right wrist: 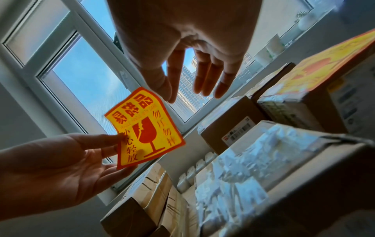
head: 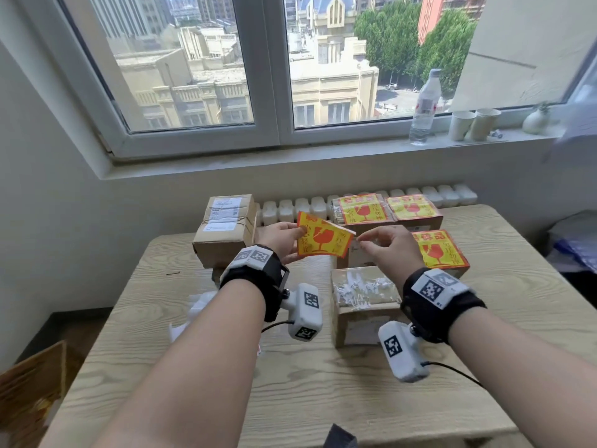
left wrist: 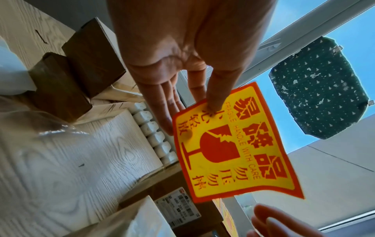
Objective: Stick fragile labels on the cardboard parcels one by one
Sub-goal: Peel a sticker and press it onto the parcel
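My left hand (head: 295, 236) pinches a yellow and red fragile label (head: 323, 240) by its left edge and holds it up above the table. The thumb lies on the printed face (left wrist: 229, 144) and the fingers are behind it. My right hand (head: 365, 242) hovers by the label's right corner (right wrist: 146, 129); its fingers (right wrist: 205, 83) are straight and hold nothing. Below stands a taped cardboard parcel (head: 365, 292) with no label. Three labelled parcels (head: 439, 250) sit behind it, and a stack of plain parcels (head: 223, 227) is at the left.
The pale wooden table (head: 290, 383) stands against a white radiator (head: 290, 210) under the window. A water bottle (head: 424, 105) and paper cups (head: 462, 124) are on the sill. White backing scraps (head: 193, 308) lie at the table's left. A cardboard box (head: 32, 392) is on the floor.
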Action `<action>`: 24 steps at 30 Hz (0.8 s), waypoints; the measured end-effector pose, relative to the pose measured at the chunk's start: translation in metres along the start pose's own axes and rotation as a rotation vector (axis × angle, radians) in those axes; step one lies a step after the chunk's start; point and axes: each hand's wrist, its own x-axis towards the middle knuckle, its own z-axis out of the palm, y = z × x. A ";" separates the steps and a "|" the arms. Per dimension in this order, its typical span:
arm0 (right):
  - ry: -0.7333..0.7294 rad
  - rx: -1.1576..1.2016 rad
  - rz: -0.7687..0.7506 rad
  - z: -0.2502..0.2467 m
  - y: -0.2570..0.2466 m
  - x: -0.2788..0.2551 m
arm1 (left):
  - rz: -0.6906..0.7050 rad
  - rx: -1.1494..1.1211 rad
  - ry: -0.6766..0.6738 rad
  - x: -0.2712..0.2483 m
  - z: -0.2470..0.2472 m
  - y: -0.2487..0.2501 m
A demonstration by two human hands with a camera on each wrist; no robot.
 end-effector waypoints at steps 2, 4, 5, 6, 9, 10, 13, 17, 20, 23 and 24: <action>-0.002 0.067 0.014 -0.007 0.004 -0.002 | 0.014 0.001 -0.001 -0.004 0.009 0.001; -0.023 0.133 0.024 -0.012 0.005 -0.004 | 0.020 0.013 0.001 -0.007 0.015 0.001; -0.032 0.159 0.027 -0.014 0.005 -0.005 | 0.018 0.028 -0.004 -0.007 0.018 0.000; -0.037 0.174 0.030 -0.017 0.006 -0.005 | 0.013 0.039 -0.008 -0.008 0.021 -0.002; -0.035 0.176 0.033 -0.023 0.010 -0.006 | -0.008 0.074 0.004 -0.008 0.027 -0.007; -0.033 0.183 0.042 -0.024 0.012 -0.007 | -0.012 0.082 0.008 -0.008 0.029 -0.008; -0.056 0.237 0.072 -0.029 0.019 -0.009 | -0.024 0.097 0.011 -0.014 0.033 -0.013; -0.114 0.255 0.087 -0.034 0.022 -0.014 | -0.030 0.108 -0.003 -0.017 0.037 -0.017; -0.085 0.254 0.099 -0.036 0.023 -0.012 | -0.030 0.130 -0.010 -0.018 0.039 -0.018; -0.090 0.252 0.103 -0.041 0.024 -0.011 | -0.015 0.166 -0.012 -0.018 0.041 -0.023; -0.095 0.244 0.104 -0.042 0.025 -0.010 | -0.006 0.183 -0.008 -0.018 0.042 -0.024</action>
